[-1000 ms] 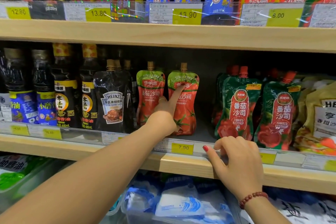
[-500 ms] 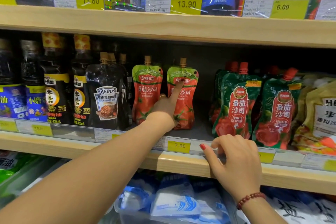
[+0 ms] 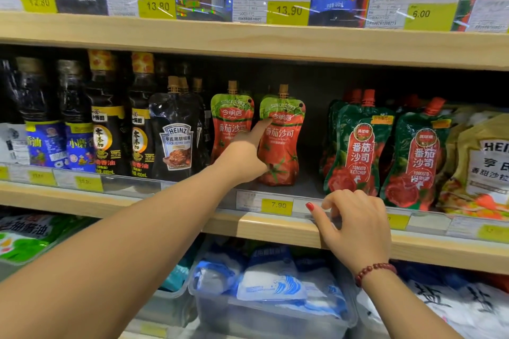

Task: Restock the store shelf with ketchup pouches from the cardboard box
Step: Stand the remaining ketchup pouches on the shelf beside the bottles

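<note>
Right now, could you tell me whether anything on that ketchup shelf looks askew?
Yes: the right red ketchup pouch, touched by the left hand, sits lower than its neighbour, with a gap to its right.

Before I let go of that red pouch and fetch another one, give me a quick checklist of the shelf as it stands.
1. Right red pouch upright: ok; left hand touches its front.
2. Left red pouch upright beside it: ok.
3. Space right of them, before the green pouches: ok, gap shows.
4. Right hand free: ok, rests on the shelf edge, holding nothing.
5. Price tag readable: ok, 7.90.
6. Cardboard box: cannot tell, out of view.
</note>
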### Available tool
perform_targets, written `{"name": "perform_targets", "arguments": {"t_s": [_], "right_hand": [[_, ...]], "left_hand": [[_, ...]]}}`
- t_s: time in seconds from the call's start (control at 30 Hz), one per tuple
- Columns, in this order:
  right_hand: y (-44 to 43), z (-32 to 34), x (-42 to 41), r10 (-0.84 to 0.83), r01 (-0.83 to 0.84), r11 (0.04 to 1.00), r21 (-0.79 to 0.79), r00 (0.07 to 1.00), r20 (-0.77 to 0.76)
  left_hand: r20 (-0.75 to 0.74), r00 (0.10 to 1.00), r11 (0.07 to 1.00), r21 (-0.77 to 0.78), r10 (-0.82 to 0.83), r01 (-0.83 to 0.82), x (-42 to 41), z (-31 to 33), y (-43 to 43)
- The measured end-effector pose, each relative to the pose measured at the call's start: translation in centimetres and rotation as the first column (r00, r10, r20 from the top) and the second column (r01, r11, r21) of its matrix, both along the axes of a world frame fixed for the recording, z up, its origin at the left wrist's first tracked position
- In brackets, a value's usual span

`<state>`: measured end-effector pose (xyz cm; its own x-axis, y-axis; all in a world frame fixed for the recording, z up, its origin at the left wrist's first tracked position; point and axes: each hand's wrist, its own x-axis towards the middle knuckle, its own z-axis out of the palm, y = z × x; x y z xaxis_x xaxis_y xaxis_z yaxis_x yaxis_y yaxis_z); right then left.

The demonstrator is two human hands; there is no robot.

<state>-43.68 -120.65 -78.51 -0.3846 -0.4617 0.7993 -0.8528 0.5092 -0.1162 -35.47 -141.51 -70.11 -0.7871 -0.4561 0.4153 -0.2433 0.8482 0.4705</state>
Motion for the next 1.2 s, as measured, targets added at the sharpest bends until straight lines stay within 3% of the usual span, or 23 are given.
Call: {"name": "perform_targets", "arguments": {"t_s": [0.13, 0.23, 0.3, 0.47, 0.53, 0.63, 0.8, 0.97, 1.1, 1.2], "right_hand": [[-0.1, 0.7, 0.4, 0.006, -0.008, 0.999, 0.044, 0.999, 0.042], [0.4, 1.9, 0.7, 0.054, -0.067, 0.995, 0.069, 0.983, 0.175], [1.0, 2.5, 1.1, 0.164, -0.172, 0.985, 0.011, 0.956, 0.244], [2.2, 1.9, 4.8, 0.396, -0.371, 0.917, -0.150, 0.893, 0.215], [3.0, -0.3, 6.9, 0.460, -0.427, 0.887, -0.173, 0.845, 0.272], [4.3, -5.5, 9.5, 0.492, -0.459, 0.870, -0.181, 0.780, 0.386], [6.6, -14.6, 12.3, 0.415, -0.497, 0.865, -0.072, 0.626, 0.661], [8.3, -22.1, 14.7, 0.260, -0.574, 0.816, 0.065, 0.466, 0.846], [8.4, -27.0, 16.4, 0.012, -0.622, 0.715, 0.319, 0.467, 0.884], [8.5, -29.2, 17.9, -0.109, -0.663, 0.628, 0.408, 0.444, 0.890]], "left_hand": [[-0.101, 0.993, 0.996, -0.071, 0.055, -0.062, 3.4, 0.4, 0.5], [-0.109, 0.994, 0.996, -0.089, -0.007, -0.003, 6.8, 0.9, 1.6], [-0.103, 0.993, 0.997, -0.065, -0.051, 0.044, 9.3, 0.7, 2.7], [-0.091, 0.992, 0.996, -0.004, -0.084, 0.084, 14.9, -2.6, 5.5], [-0.038, 0.996, 0.996, 0.031, -0.085, 0.086, 16.9, -5.6, 6.3], [0.154, 0.986, 0.998, 0.008, -0.065, 0.065, 20.1, -11.6, 7.1], [0.300, 0.950, 0.988, 0.149, -0.086, 0.042, 24.9, -21.7, 8.2], [0.192, 0.980, 0.947, 0.302, 0.050, -0.108, 27.3, -27.0, 9.5], [0.163, 0.979, 0.909, 0.378, 0.124, -0.178, 27.4, -27.7, 9.6], [0.156, 0.977, 0.900, 0.391, 0.144, -0.195, 27.2, -27.9, 9.6]]}}
